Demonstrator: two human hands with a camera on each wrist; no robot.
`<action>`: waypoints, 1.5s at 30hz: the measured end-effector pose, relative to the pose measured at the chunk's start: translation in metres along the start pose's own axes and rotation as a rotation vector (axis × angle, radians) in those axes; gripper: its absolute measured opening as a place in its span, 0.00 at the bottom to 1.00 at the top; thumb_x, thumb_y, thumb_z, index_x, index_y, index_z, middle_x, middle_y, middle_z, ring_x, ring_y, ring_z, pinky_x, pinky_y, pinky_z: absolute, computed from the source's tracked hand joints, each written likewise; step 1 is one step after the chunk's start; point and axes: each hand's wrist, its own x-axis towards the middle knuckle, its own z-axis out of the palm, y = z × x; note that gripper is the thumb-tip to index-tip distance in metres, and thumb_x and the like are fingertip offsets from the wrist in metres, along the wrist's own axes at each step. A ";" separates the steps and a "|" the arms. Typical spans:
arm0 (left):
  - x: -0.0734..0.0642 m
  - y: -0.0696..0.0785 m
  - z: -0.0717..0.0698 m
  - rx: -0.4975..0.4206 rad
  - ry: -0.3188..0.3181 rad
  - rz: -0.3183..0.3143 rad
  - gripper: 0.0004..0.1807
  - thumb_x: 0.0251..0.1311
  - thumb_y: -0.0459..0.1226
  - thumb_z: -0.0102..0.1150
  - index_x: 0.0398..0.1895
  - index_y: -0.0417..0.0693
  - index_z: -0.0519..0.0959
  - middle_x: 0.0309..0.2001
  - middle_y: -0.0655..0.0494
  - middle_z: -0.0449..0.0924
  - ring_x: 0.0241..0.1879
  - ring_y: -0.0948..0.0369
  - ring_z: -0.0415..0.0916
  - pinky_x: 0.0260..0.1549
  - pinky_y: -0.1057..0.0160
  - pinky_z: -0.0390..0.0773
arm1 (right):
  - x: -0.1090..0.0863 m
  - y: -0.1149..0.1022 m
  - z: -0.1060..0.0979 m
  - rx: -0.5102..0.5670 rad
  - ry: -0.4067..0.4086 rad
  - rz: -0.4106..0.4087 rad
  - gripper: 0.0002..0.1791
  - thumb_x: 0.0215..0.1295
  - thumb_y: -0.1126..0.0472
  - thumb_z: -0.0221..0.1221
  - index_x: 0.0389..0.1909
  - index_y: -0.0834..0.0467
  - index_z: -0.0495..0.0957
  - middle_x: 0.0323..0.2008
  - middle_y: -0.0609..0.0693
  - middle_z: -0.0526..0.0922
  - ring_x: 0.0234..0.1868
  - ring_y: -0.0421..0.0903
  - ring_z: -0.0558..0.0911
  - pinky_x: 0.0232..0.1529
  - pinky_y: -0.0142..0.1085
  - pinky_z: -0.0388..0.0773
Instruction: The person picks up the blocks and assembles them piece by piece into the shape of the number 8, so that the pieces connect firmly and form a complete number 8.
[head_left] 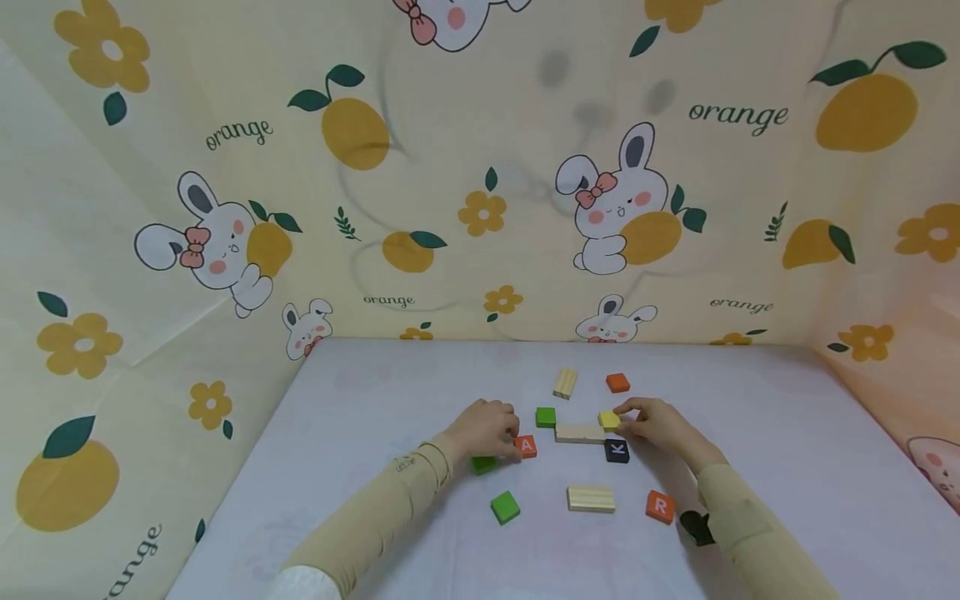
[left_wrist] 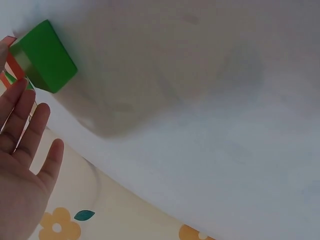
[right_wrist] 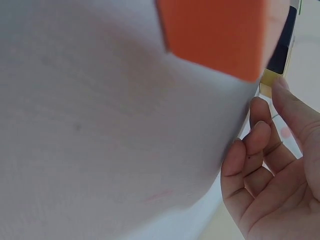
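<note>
My left hand (head_left: pixel 483 429) is at the left side of a red block lettered A (head_left: pixel 527 446), thumb and fingertips pinching its edge. Partly hidden under that hand is a green block (head_left: pixel 483 465), large in the left wrist view. Over on the right, my right hand (head_left: pixel 660 427) pinches a yellow block (head_left: pixel 609 420) between thumb and index finger; its other fingers are loosely curled. The yellow block stands at the right end of a flat wooden plank (head_left: pixel 580 433). A black block lettered K (head_left: pixel 617 451) lies just in front, and another green block (head_left: pixel 546 417) touches near the plank's left end.
Toward the front lie a green block (head_left: pixel 506 507), wooden planks side by side (head_left: pixel 591 499) and a red block lettered R (head_left: pixel 661 507). Farther back are more wooden planks (head_left: pixel 566 383) and an orange block (head_left: pixel 618 382). A patterned cloth (head_left: pixel 480 275) rises behind the white table (head_left: pixel 390 375).
</note>
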 end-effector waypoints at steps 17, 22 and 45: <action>0.007 0.012 0.008 -0.144 0.020 -0.023 0.14 0.53 0.52 0.63 0.34 0.53 0.81 0.30 0.65 0.73 0.27 0.70 0.65 0.28 0.72 0.65 | 0.000 0.002 0.000 -0.005 -0.004 0.000 0.19 0.60 0.55 0.61 0.52 0.55 0.76 0.34 0.53 0.75 0.33 0.46 0.71 0.31 0.33 0.68; 0.009 0.016 0.009 -0.146 0.029 -0.026 0.14 0.53 0.51 0.63 0.34 0.53 0.81 0.29 0.66 0.72 0.25 0.70 0.65 0.27 0.73 0.65 | 0.002 0.002 -0.002 -0.008 -0.016 0.010 0.19 0.60 0.55 0.60 0.53 0.55 0.76 0.35 0.53 0.76 0.34 0.46 0.71 0.32 0.33 0.68; 0.015 0.025 0.007 -0.099 0.044 -0.013 0.12 0.54 0.51 0.62 0.33 0.54 0.81 0.29 0.67 0.72 0.25 0.71 0.65 0.30 0.73 0.66 | 0.000 0.000 -0.003 0.018 -0.023 0.001 0.20 0.60 0.54 0.61 0.52 0.56 0.76 0.34 0.53 0.75 0.34 0.46 0.71 0.32 0.33 0.68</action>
